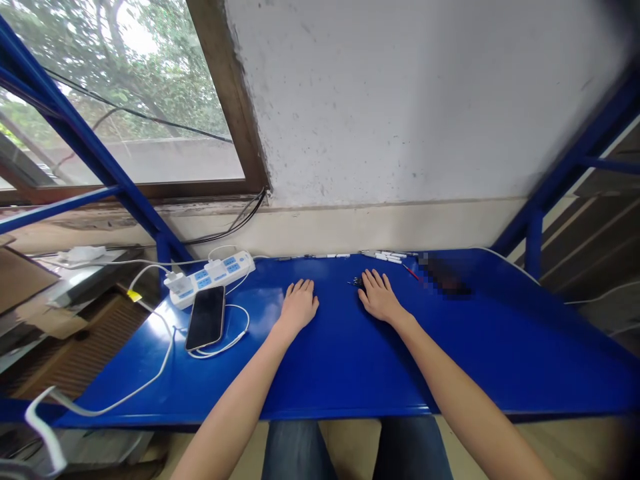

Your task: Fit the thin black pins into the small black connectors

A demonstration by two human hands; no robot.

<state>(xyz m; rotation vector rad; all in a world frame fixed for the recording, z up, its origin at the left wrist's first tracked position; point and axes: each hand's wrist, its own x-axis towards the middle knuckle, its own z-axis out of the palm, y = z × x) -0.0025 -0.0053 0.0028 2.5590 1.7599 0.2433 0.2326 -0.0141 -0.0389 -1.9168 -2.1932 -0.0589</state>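
Note:
My left hand (pixel 299 304) lies flat on the blue tabletop (pixel 345 367), fingers stretched forward and nothing in it. Palm down to the right of it is my right hand (pixel 379 297), its fingers a little apart. Just left of the right fingertips sits a small black object with thin prongs (pixel 355 282); it is too small to name, and I cannot tell whether the fingers touch it. Beyond that hand, several white pens (pixel 387 256) lie by the wall. A thin red stick (pixel 411 271) is close to them.
A phone (pixel 206 318) with a white cable (pixel 245 327) lies at left beside a white power strip (pixel 210 275) with chargers plugged in. A pixelated dark item (pixel 445 277) is at right. Blue frame posts (pixel 533 247) rise at both sides; a wall (pixel 350 120) stands behind.

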